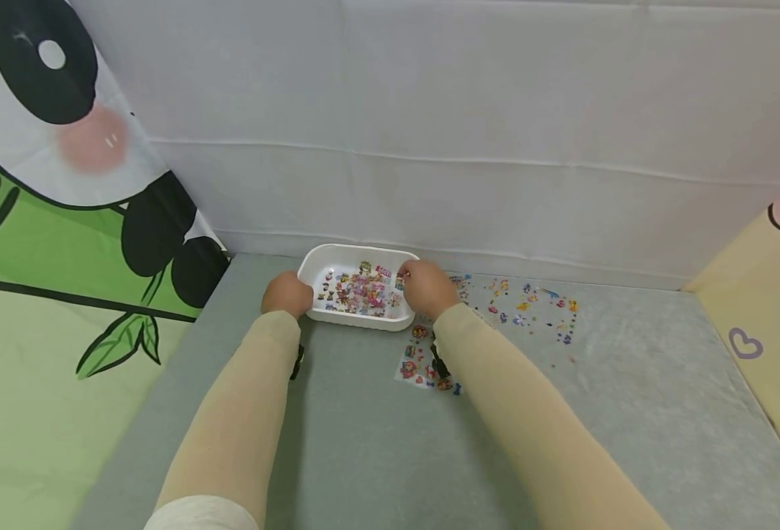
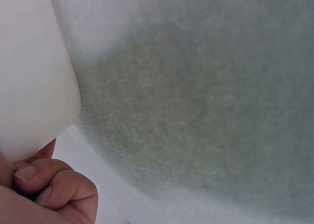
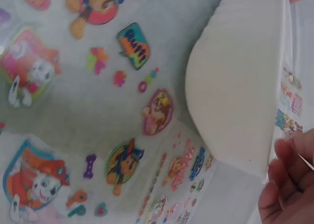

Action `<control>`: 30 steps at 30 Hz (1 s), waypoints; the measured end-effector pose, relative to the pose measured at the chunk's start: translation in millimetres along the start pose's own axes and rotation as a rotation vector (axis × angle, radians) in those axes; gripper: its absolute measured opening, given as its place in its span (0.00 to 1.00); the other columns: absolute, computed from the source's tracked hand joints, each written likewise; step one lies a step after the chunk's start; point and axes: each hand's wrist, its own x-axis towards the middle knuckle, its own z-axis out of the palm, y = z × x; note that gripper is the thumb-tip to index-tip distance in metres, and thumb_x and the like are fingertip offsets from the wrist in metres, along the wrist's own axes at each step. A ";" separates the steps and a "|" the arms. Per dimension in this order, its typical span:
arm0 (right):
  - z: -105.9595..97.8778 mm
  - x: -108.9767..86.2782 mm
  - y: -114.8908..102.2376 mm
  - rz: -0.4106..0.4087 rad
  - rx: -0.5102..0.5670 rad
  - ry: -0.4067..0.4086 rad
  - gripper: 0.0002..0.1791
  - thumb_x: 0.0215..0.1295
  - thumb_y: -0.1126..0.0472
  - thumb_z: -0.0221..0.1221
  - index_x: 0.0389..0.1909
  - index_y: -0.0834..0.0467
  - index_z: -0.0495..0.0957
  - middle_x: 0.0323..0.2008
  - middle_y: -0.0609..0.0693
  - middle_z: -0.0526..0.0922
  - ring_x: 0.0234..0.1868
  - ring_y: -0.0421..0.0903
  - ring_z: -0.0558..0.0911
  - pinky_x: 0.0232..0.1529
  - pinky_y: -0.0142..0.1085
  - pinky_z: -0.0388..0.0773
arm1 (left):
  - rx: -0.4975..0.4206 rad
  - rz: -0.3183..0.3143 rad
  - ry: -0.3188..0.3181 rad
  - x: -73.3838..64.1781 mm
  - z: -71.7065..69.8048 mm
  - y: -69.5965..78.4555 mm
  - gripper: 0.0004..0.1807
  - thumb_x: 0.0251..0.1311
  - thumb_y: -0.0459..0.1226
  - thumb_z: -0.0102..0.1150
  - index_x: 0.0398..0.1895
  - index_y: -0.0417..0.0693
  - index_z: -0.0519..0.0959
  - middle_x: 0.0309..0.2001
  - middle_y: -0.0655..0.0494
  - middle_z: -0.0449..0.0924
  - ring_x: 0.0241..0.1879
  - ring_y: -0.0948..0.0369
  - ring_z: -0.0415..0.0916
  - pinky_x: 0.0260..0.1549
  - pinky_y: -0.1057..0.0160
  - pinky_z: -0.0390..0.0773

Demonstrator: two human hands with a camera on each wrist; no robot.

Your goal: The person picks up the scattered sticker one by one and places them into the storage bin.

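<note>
A white plastic tray point(image 1: 356, 321) with rounded corners stands by the wall, with many small colourful stickers point(image 1: 363, 293) inside it. At its left end my left hand point(image 1: 287, 294) grips the rim; the left wrist view shows curled fingers point(image 2: 68, 187) at the tray's corner. My right hand point(image 1: 431, 288) holds the opposite end, its fingers point(image 3: 282, 184) bent against the rim in the right wrist view. Part of each hand's hold is hidden. Beside the tray lies a clear sticker sheet point(image 3: 98, 130) with cartoon dogs, partly covered by my right forearm in the head view.
More sticker sheets point(image 1: 522, 305) lie flat to the right, along the back of the grey surface point(image 1: 376, 434). A white cloth wall point(image 1: 429, 199) rises right behind the tray. Printed panels with cartoon pictures stand at the left and right sides.
</note>
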 end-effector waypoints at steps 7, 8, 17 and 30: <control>4.5 2.7 11.5 -0.056 -0.124 0.067 0.26 0.77 0.56 0.57 0.71 0.59 0.72 0.69 0.59 0.71 0.67 0.57 0.72 0.65 0.50 0.71 | 0.025 0.019 0.017 2.4 2.4 -0.9 0.20 0.69 0.33 0.49 0.59 0.31 0.77 0.51 0.37 0.82 0.44 0.46 0.77 0.45 0.48 0.80; 4.9 2.7 13.7 -0.064 -0.126 0.076 0.26 0.77 0.56 0.58 0.71 0.59 0.72 0.69 0.59 0.71 0.67 0.57 0.73 0.65 0.50 0.71 | 0.025 0.018 0.018 2.8 2.8 -1.0 0.20 0.68 0.33 0.49 0.59 0.31 0.77 0.50 0.37 0.82 0.44 0.46 0.77 0.46 0.48 0.80; 6.9 -2.1 25.4 -0.100 -0.083 0.118 0.21 0.77 0.57 0.57 0.64 0.62 0.76 0.61 0.58 0.76 0.60 0.55 0.77 0.61 0.48 0.74 | 0.022 0.012 0.023 2.8 2.3 -0.9 0.20 0.69 0.33 0.48 0.59 0.32 0.78 0.49 0.38 0.83 0.42 0.47 0.77 0.44 0.48 0.80; 14.4 -18.3 39.1 0.003 0.144 0.180 0.17 0.77 0.56 0.54 0.57 0.62 0.77 0.47 0.54 0.77 0.46 0.51 0.76 0.49 0.47 0.75 | 0.028 0.030 0.012 2.3 2.2 -1.8 0.21 0.69 0.33 0.47 0.59 0.31 0.78 0.50 0.38 0.83 0.43 0.47 0.77 0.46 0.48 0.79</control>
